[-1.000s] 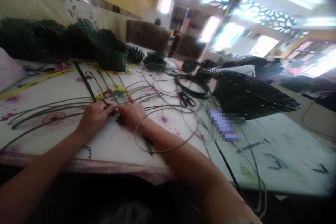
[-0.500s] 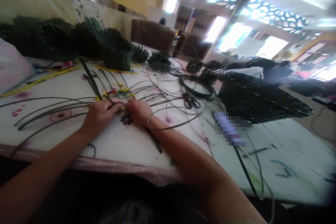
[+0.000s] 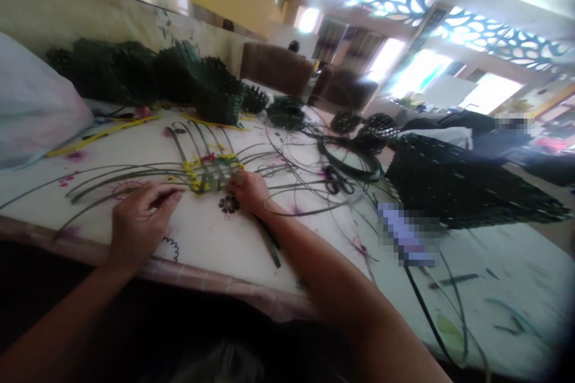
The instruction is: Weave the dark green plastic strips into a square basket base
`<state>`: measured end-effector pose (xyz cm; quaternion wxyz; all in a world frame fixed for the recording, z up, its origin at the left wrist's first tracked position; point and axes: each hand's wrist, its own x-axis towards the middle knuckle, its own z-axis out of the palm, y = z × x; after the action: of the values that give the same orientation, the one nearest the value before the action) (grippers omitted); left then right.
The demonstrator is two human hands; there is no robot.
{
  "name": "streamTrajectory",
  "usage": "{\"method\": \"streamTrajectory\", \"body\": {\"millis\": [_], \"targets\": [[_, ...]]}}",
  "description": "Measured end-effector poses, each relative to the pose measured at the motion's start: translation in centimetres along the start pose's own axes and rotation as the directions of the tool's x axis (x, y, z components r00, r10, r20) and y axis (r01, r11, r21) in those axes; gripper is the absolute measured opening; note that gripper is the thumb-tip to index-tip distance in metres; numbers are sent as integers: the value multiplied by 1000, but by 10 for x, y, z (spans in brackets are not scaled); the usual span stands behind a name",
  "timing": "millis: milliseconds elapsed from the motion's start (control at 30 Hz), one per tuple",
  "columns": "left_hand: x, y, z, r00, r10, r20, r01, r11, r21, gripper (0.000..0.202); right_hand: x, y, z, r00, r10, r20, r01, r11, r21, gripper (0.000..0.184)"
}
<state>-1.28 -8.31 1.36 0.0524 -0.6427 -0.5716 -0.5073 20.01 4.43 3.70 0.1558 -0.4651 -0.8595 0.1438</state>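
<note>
A small woven piece of dark green flat strips [image 3: 209, 182], its edges tied with yellow and its top with a bit of red, lies on the patterned tabletop. My right hand [image 3: 247, 190] is closed on its right side, fingers bent over the strips and partly hiding them. Long loose strip ends [image 3: 108, 176] fan out to the left, and more curve upward and to the right. Just left of the weave, my left hand [image 3: 144, 215] is held apart from it. Its fingers reach forward, thumb close to the index finger, with no strip visible in them.
Finished dark green baskets [image 3: 215, 93] stand along the back wall. A coil of strip [image 3: 350, 158] and black scissors [image 3: 339, 181] lie to the right. A large dark woven piece [image 3: 467, 182] and a blurred purple object [image 3: 404, 233] are farther right. A pale plastic bag [image 3: 40, 102] sits at left.
My left hand has come off the weave, moving left and toward me. The strip that stood up beside it no longer stands. My right hand stays at the weave's right side. The view has shifted slightly.
</note>
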Motion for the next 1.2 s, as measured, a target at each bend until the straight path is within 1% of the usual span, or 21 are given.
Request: {"method": "streamTrajectory", "body": {"millis": [67,133,233,300,400,467,567,667,800,833,900,1000,1067,1133,1200], "targets": [[4,0,5,998,55,35,-55,998,2,20,0,2,-1,1000,6,-23,-5,998,67,19],[8,2,10,985,167,45,-168,986,4,18,0,3,-3,999,4,-44,1,994,106,17],[11,6,18,948,314,48,-315,949,16,13,-2,4,-8,997,10,-72,-1,992,129,18],[11,7,23,920,389,54,-392,918,61,16,-6,3,-12,997,14,-77,-4,991,131,19],[14,6,33,877,474,79,-481,861,168,25,-14,-1,-18,997,0,-76,9,993,118,22],[16,3,41,862,492,120,-506,830,233,28,-19,-4,-21,998,-4,-68,11,995,99,23],[21,-3,52,867,451,212,-496,816,297,30,-21,-7,-23,999,27,-34,-25,998,58,25],[24,-11,59,875,363,320,-462,824,328,31,-19,-6,-19,999,51,-3,-51,998,28,26],[27,-15,63,856,290,429,-436,851,294,25,-18,-4,-10,1000,29,9,-29,1000,-12,25],[28,-15,64,856,274,438,-420,863,281,23,-19,-4,-8,1000,20,12,-20,1000,-19,25],[28,-13,64,872,228,432,-363,895,259,21,-20,-4,-4,1000,12,21,-11,1000,-27,26],[30,-10,62,909,119,400,-219,952,214,14,-21,-6,-2,999,19,31,-18,999,-36,26],[30,-10,61,922,59,384,-134,976,171,14,-22,-7,-1,999,28,39,-27,999,-41,27],[31,-11,60,921,56,386,-112,986,126,18,-23,-8,-2,998,31,50,-29,998,-52,28],[33,-14,59,908,96,407,-145,985,93,23,-23,-8,-3,998,26,55,-22,997,-75,29]]}}
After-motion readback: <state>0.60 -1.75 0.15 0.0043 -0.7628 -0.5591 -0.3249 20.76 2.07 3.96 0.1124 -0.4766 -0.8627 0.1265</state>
